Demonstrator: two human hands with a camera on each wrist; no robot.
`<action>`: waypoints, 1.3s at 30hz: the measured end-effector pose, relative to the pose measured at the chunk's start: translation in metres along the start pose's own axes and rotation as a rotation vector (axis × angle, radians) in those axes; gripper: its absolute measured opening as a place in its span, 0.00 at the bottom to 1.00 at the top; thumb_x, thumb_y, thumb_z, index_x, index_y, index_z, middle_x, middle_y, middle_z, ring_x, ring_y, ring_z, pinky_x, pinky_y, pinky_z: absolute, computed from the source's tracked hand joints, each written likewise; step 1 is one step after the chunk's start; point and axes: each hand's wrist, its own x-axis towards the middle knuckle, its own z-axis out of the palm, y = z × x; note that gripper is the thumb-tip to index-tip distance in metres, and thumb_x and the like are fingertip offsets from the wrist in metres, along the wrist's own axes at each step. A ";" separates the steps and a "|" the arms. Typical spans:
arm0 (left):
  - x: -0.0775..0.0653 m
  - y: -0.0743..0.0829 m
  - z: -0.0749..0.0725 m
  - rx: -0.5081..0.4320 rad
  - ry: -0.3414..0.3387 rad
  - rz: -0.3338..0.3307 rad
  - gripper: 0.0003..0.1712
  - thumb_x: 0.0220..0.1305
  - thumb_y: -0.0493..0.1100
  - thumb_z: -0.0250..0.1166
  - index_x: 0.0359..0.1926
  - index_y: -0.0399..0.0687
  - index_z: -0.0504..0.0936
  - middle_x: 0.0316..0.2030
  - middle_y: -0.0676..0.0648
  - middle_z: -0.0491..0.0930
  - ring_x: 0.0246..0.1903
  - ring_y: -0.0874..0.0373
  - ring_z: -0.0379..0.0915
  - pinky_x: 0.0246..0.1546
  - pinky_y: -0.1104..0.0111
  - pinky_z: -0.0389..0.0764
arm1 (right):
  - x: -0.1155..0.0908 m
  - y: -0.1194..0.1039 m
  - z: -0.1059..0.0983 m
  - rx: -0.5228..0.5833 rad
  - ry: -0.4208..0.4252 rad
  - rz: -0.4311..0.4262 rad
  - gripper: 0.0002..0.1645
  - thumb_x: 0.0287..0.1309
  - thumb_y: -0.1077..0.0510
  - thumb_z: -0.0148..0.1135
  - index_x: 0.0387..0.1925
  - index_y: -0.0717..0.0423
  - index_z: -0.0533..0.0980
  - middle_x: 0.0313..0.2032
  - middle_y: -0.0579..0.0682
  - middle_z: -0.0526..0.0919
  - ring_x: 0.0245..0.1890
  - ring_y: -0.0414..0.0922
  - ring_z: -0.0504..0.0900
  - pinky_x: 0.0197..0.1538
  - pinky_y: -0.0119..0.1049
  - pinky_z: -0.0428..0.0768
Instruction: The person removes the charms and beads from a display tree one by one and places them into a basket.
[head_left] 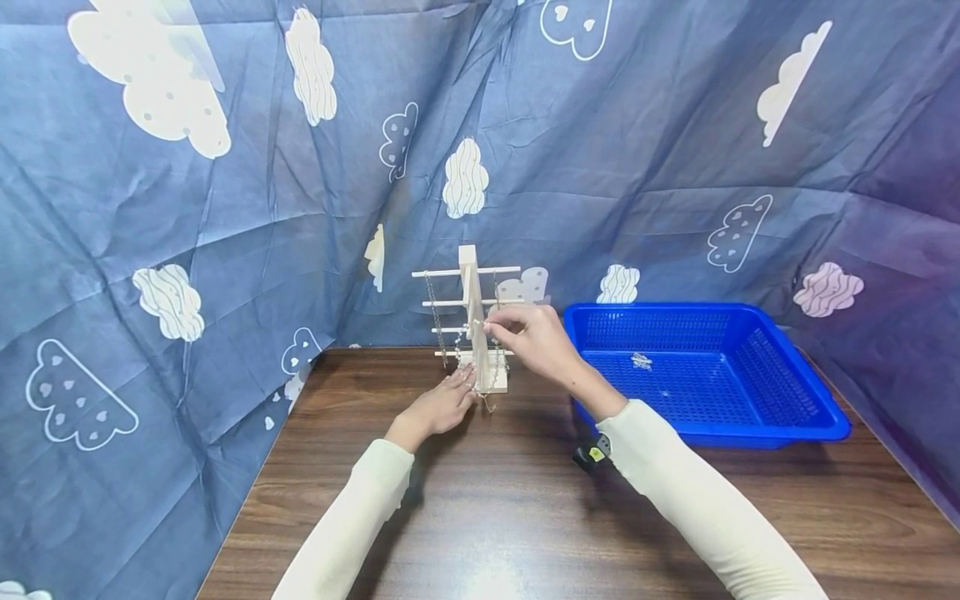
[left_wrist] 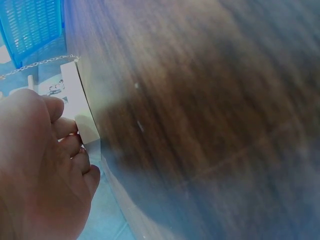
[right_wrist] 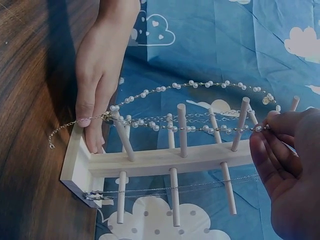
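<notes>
A pale wooden jewelry stand (head_left: 468, 256) with several side pegs stands at the back of the table. My right hand (head_left: 540, 337) pinches a pearl necklace (right_wrist: 161, 89) between thumb and fingertips, near the upper pegs. The strand stretches along the pegs in the right wrist view, and its clasp end with a thin chain tail (right_wrist: 57, 134) hangs by the base. With fingers extended, my left hand (head_left: 442, 402) rests on the stand's base (right_wrist: 75, 167). Silver chain necklaces (head_left: 431, 308) hang from the pegs on both sides of the post.
To the right sits a blue plastic basket (head_left: 780, 432) with a small silvery chain bundle (head_left: 641, 361) in it. Behind the table (head_left: 480, 508) hangs a blue cloth (head_left: 600, 167) with white clouds.
</notes>
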 end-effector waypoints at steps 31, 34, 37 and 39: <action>-0.003 0.002 -0.003 -0.017 0.000 0.008 0.33 0.87 0.47 0.38 0.82 0.33 0.58 0.84 0.37 0.52 0.85 0.43 0.46 0.86 0.50 0.54 | 0.003 0.001 -0.026 0.030 0.063 0.016 0.07 0.66 0.57 0.74 0.42 0.55 0.92 0.39 0.52 0.94 0.33 0.45 0.90 0.40 0.36 0.88; -0.003 0.002 -0.004 -0.019 -0.001 0.007 0.34 0.87 0.48 0.37 0.82 0.34 0.57 0.85 0.38 0.50 0.85 0.43 0.45 0.86 0.51 0.54 | 0.004 0.001 -0.027 0.033 0.067 0.011 0.07 0.66 0.58 0.74 0.42 0.55 0.92 0.39 0.52 0.94 0.33 0.45 0.90 0.40 0.35 0.88; -0.004 0.002 -0.004 -0.025 0.000 0.004 0.34 0.87 0.48 0.37 0.83 0.34 0.56 0.85 0.39 0.49 0.85 0.44 0.45 0.86 0.50 0.54 | 0.004 0.001 -0.029 0.042 0.067 0.010 0.07 0.66 0.58 0.74 0.42 0.55 0.92 0.40 0.52 0.94 0.33 0.45 0.90 0.40 0.34 0.88; -0.004 0.002 -0.004 -0.027 0.000 0.003 0.34 0.87 0.48 0.38 0.83 0.34 0.56 0.85 0.39 0.49 0.85 0.43 0.45 0.86 0.50 0.54 | 0.004 0.000 -0.029 0.047 0.069 0.009 0.07 0.66 0.57 0.74 0.42 0.55 0.92 0.40 0.52 0.94 0.33 0.45 0.90 0.40 0.33 0.88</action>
